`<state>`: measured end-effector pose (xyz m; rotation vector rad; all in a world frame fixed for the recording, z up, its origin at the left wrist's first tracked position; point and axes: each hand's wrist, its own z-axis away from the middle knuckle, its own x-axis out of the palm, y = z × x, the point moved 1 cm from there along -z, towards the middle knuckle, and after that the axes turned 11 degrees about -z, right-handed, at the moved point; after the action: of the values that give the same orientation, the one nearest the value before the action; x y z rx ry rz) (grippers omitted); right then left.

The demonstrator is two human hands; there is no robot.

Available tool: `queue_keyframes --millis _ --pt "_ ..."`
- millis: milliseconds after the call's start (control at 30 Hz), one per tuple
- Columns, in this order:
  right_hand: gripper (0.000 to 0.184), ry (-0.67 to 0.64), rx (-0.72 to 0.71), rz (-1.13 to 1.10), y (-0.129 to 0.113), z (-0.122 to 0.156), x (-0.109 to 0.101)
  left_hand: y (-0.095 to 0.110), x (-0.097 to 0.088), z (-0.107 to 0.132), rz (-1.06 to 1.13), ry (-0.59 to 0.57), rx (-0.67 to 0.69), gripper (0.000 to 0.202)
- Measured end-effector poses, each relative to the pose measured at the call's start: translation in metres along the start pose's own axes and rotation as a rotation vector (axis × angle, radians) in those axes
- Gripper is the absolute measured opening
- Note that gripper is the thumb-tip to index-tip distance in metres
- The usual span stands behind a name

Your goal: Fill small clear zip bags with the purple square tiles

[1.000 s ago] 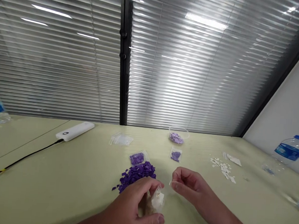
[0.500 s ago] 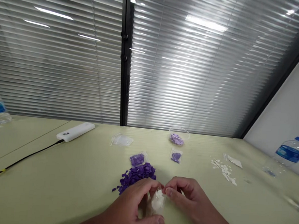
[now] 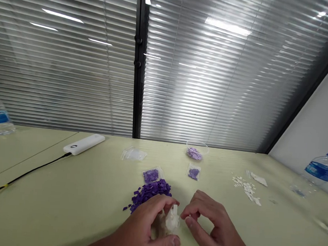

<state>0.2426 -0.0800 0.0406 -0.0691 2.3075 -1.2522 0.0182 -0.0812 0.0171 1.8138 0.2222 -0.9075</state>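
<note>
My left hand (image 3: pixel 152 225) is closed around a small clear plastic bag of white pieces (image 3: pixel 172 221), its thumb below and fingers above. One white piece sticks up at the bag's top. Just to the right, my right hand (image 3: pixel 209 223) is apart from the bag, thumb and index finger pinched together. Whatever is between those fingertips is too small to make out. Beyond my left hand lies a heap of dark purple chips (image 3: pixel 150 193), partly hidden by that hand. A filled bag of purple chips (image 3: pixel 151 175) lies against the heap's far side.
Another purple-filled bag (image 3: pixel 193 172) lies before a clear round tub (image 3: pixel 195 152) of lilac chips. Clear empty bags (image 3: pixel 134 154) lie farther back. White chips (image 3: pixel 246 188) are scattered at right. A white device (image 3: pixel 84 144) with a black cable and water bottles (image 3: pixel 320 169) stand around.
My right hand has drawn back slightly from the bag's mouth, to the right and down. My left hand keeps its hold, and a white piece now shows upright at the top.
</note>
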Motion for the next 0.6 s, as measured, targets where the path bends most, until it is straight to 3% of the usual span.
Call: queue_keyframes --millis 67,167,267,367,467,600 --pt "0.01 -0.029 0.075 -0.007 0.001 0.004 -0.002 -0.002 0.001 0.001 -0.034 0.06 0.01 0.052" --pt "0.01 -0.274 0.234 -0.106 0.01 0.011 0.0 -0.005 0.003 0.0 -0.059 0.149 -0.027 0.049" --pt "0.017 -0.489 0.173 -0.159 0.031 0.019 0.011 -0.01 0.005 -0.001 -0.026 0.179 -0.103 0.046" --pt "0.026 -0.55 0.07 -0.024 0.063 0.026 0.028 -0.013 0.007 -0.001 0.042 0.181 -0.142 0.044" --pt "0.039 -0.621 0.057 0.124 0.09 0.033 0.043 -0.014 0.007 -0.002 0.092 0.172 -0.125 0.045" --pt "0.037 -0.606 0.095 0.119 0.093 0.037 0.043 -0.009 0.004 -0.002 0.091 0.162 -0.108 0.046"
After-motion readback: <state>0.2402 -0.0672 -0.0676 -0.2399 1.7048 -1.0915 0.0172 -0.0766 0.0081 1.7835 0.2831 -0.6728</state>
